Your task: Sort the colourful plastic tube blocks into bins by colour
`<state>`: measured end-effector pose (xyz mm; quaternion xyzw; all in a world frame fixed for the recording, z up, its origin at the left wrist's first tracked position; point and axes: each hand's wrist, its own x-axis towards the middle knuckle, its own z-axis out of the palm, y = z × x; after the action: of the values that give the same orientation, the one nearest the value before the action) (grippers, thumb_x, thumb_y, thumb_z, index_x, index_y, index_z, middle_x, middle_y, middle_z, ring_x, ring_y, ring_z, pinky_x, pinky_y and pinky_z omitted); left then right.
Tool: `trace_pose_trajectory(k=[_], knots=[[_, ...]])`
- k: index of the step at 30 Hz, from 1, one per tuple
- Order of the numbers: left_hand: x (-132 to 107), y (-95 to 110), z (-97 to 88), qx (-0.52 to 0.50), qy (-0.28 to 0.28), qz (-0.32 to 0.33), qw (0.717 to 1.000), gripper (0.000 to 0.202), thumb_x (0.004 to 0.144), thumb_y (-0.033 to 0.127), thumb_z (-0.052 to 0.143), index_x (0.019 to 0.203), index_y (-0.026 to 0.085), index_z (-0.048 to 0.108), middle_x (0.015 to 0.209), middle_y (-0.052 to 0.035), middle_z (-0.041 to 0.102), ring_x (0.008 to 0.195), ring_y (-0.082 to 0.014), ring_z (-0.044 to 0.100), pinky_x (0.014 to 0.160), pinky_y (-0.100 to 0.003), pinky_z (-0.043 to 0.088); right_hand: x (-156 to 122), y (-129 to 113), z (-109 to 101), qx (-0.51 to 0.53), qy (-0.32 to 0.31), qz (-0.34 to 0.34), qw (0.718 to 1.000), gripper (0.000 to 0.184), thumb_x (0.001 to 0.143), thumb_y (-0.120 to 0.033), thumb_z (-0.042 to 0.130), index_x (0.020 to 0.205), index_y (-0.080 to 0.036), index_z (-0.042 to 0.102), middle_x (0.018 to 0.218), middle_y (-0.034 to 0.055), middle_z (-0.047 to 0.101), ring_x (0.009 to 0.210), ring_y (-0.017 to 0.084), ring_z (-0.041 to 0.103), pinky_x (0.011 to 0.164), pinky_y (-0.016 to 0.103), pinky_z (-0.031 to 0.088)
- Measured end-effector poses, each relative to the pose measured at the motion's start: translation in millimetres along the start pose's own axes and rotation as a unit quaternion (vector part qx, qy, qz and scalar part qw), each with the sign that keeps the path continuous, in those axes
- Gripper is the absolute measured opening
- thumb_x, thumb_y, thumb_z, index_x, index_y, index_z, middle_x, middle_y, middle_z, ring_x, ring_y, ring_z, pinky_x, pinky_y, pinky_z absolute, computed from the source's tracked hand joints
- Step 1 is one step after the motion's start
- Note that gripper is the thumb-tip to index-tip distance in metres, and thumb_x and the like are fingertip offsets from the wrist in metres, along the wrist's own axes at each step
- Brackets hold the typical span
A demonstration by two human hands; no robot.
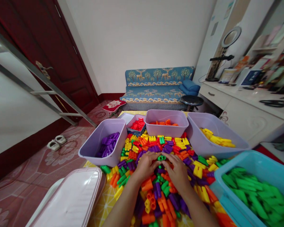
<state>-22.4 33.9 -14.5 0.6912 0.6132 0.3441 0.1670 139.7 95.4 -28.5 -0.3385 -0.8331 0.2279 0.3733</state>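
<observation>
A heap of mixed plastic tube blocks [156,148] in red, orange, yellow, green and purple covers the table. My left hand [145,165] and my right hand [177,170] meet over the heap, both pinching a small green block [161,157] between their fingertips. Around the heap stand a lilac bin of purple blocks [94,143], a small box of red blocks [137,125], a lilac bin of orange blocks [167,127], a lilac bin of yellow blocks [203,143] and a blue bin of green blocks [262,164].
A pink lid [73,198] lies at the table's near left corner. Behind the table are a blue patterned sofa [156,85] and a black stool [191,101]. A white desk [246,104] with a ring light runs along the right. A ladder [38,75] leans at the left.
</observation>
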Motion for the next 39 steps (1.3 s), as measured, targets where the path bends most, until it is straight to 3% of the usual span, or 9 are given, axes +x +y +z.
trace_pose_trajectory(k=[4,8,14,18,21,25,27,34,39], knots=[[-1.5,-1.5,3.0,0.008,0.011,-0.023,1.000,0.048,0.088,0.029,0.055,0.135,0.027,0.049,0.116,-0.0062,0.066,0.105,-0.0225,0.059,0.091,-0.033,0.044,1.0,-3.8,-2.8,0.004,0.013,-0.017,1.000,0.022,0.086,-0.033,0.056,0.101,-0.025,0.069,0.096,0.0053,0.072,0.092,0.024,0.064,0.085,0.042,0.048],[-1.8,0.0,2.9,0.023,0.009,-0.038,0.999,0.039,0.088,0.032,0.055,0.127,0.027,0.056,0.104,-0.0043,0.068,0.099,-0.0215,0.061,0.084,-0.030,0.046,-4.1,-17.1,-18.5,0.095,0.138,0.085,0.982,0.026,0.082,-0.040,0.061,0.098,-0.021,0.068,0.088,0.0069,0.071,0.081,0.023,0.064,0.077,0.038,0.049],[-1.8,0.3,2.6,0.027,0.010,-0.038,0.999,0.033,0.090,0.034,0.052,0.121,0.028,0.060,0.103,-0.0031,0.068,0.097,-0.0203,0.061,0.082,-0.029,0.046,-3.2,-46.4,-67.8,0.412,0.446,0.135,0.783,0.016,0.085,-0.034,0.059,0.095,-0.022,0.062,0.085,-0.0017,0.066,0.075,0.013,0.062,0.080,0.031,0.048],[-2.4,0.1,3.7,0.034,0.014,-0.037,0.999,0.033,0.090,0.034,0.051,0.121,0.028,0.061,0.103,-0.0031,0.067,0.097,-0.0206,0.061,0.082,-0.030,0.046,-3.5,-45.7,-77.0,0.539,0.432,0.146,0.708,0.029,0.091,-0.046,0.044,0.098,-0.023,0.061,0.108,0.0032,0.064,0.096,0.016,0.063,0.093,0.037,0.044],[-2.5,-1.5,5.7,0.029,0.029,-0.036,0.999,0.031,0.090,0.033,0.050,0.118,0.027,0.063,0.103,-0.0037,0.067,0.096,-0.0202,0.061,0.083,-0.030,0.047,-2.9,-34.8,-61.6,0.497,0.385,0.169,0.759,0.036,0.090,-0.049,0.041,0.108,-0.022,0.059,0.111,0.0068,0.063,0.099,0.020,0.062,0.091,0.041,0.046],[-2.8,-6.9,9.6,0.021,0.088,-0.041,0.995,0.034,0.088,0.030,0.051,0.120,0.023,0.061,0.117,-0.0074,0.062,0.108,-0.0217,0.057,0.094,-0.034,0.046,12.4,-7.0,-30.3,0.244,0.201,0.182,0.931,0.036,0.083,-0.042,0.052,0.108,-0.019,0.062,0.111,0.0114,0.064,0.103,0.025,0.059,0.090,0.044,0.046],[-3.4,-9.5,11.5,0.021,0.107,-0.048,0.993,0.040,0.085,0.027,0.054,0.125,0.023,0.057,0.128,-0.0084,0.056,0.117,-0.0235,0.053,0.100,-0.037,0.043,23.7,10.2,-15.1,0.118,0.122,0.132,0.976,0.040,0.076,-0.036,0.059,0.111,-0.017,0.061,0.116,0.0132,0.063,0.109,0.028,0.057,0.096,0.048,0.042],[-4.6,-11.2,14.4,0.025,0.101,-0.057,0.993,0.049,0.080,0.022,0.056,0.129,0.025,0.054,0.136,-0.0062,0.053,0.122,-0.0245,0.051,0.104,-0.040,0.042,39.5,35.1,14.7,-0.039,-0.025,0.094,0.995,0.040,0.072,-0.015,0.053,0.110,-0.020,0.066,0.113,0.0127,0.067,0.106,0.029,0.060,0.096,0.048,0.044],[-5.2,-13.2,15.8,0.022,0.105,-0.049,0.993,0.062,0.078,0.024,0.061,0.138,0.026,0.044,0.135,-0.0073,0.053,0.122,-0.0259,0.051,0.104,-0.043,0.042,34.5,19.4,11.8,0.157,-0.023,0.152,0.975,0.032,0.076,-0.032,0.059,0.105,-0.020,0.066,0.101,0.0084,0.071,0.089,0.023,0.067,0.083,0.040,0.052]])
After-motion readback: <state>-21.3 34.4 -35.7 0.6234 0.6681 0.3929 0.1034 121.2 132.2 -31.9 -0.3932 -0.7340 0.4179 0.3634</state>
